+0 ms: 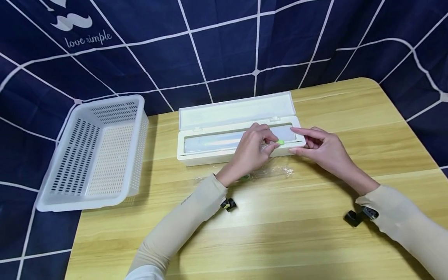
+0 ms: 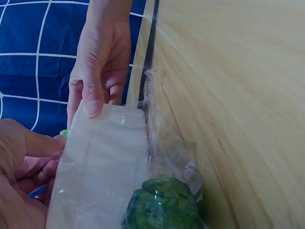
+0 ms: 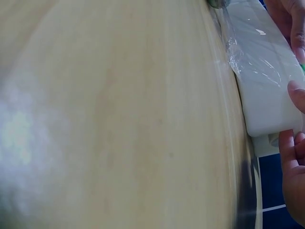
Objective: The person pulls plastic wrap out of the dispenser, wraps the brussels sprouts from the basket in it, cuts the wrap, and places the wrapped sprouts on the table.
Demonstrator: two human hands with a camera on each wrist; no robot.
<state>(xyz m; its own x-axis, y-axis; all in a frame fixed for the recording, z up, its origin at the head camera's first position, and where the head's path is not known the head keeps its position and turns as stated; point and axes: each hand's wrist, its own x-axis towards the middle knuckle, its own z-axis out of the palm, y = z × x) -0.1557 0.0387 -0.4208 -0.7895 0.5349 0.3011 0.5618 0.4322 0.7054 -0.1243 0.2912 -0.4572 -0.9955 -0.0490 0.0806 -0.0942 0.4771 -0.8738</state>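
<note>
The thumb and forefinger of the left hand (image 1: pixel 249 148) pinch a small green piece (image 1: pixel 280 142) at the front rim of the long white box (image 1: pixel 206 158); whether it is fixed there is hard to tell behind the fingers. The right hand (image 1: pixel 323 147) holds the box's right end, thumb against the front wall, seemingly to steady it against the other hand's pull or push. The lid (image 1: pixel 238 111) lies tipped back, leaving the pale roll (image 1: pixel 210 142) inside reachable. Just before the box lies clear plastic wrapping (image 1: pixel 276 171) around something green and leafy-looking (image 2: pixel 162 205). A white basket (image 1: pixel 138 155) stands apart at left, out of the arms' way.
</note>
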